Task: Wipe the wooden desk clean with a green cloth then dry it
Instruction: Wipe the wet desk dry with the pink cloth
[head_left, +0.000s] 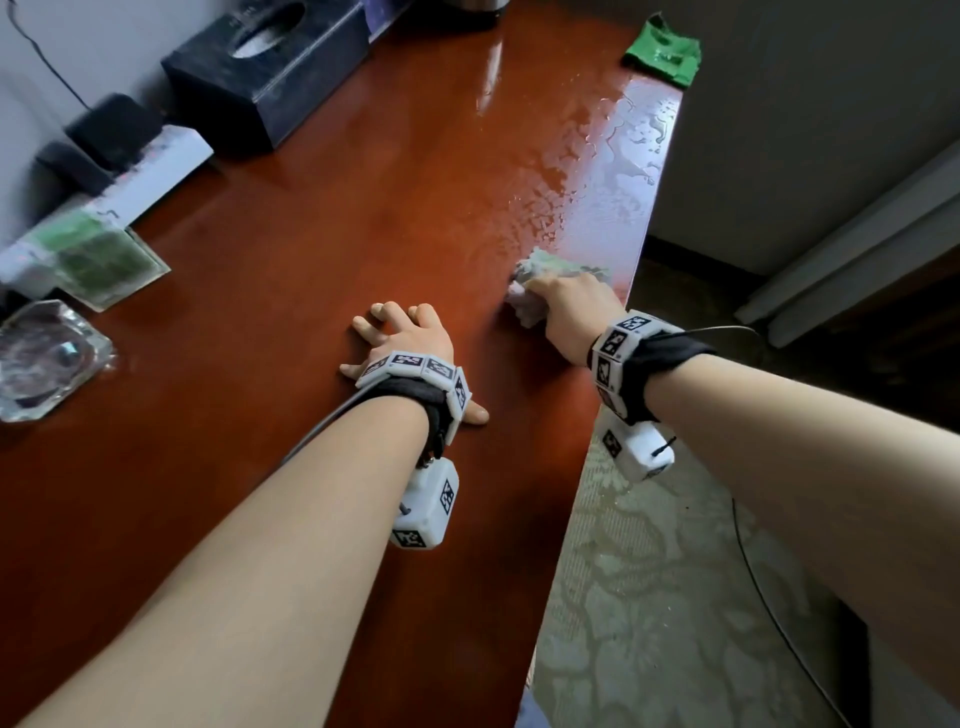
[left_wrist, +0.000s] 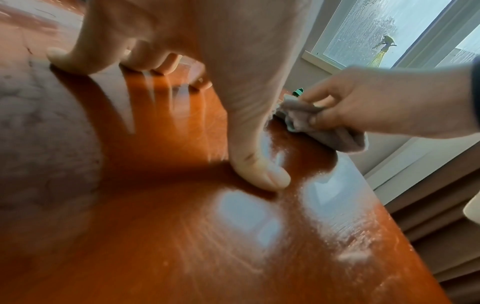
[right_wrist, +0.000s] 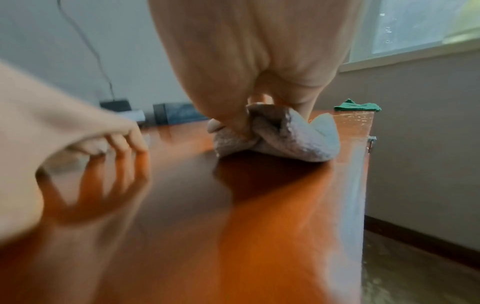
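Observation:
The reddish wooden desk (head_left: 322, 218) shines, and a wet patch (head_left: 587, 171) with water drops covers its far right part. My right hand (head_left: 563, 299) grips a bunched pale grey towel (right_wrist: 280, 139) and presses it on the desk near the right edge, just before the wet patch. The towel (left_wrist: 327, 127) also shows in the left wrist view. My left hand (head_left: 410, 338) rests flat on the desk with fingers spread, to the left of the towel. The green cloth (head_left: 665, 52) lies crumpled at the desk's far right corner, away from both hands.
Along the wall on the left stand a black tissue box (head_left: 270, 73), a white power strip with black plugs (head_left: 135, 166), a green packet (head_left: 98, 260) and a glass ashtray (head_left: 47, 353). The desk's right edge (head_left: 602, 405) drops to patterned carpet (head_left: 675, 597).

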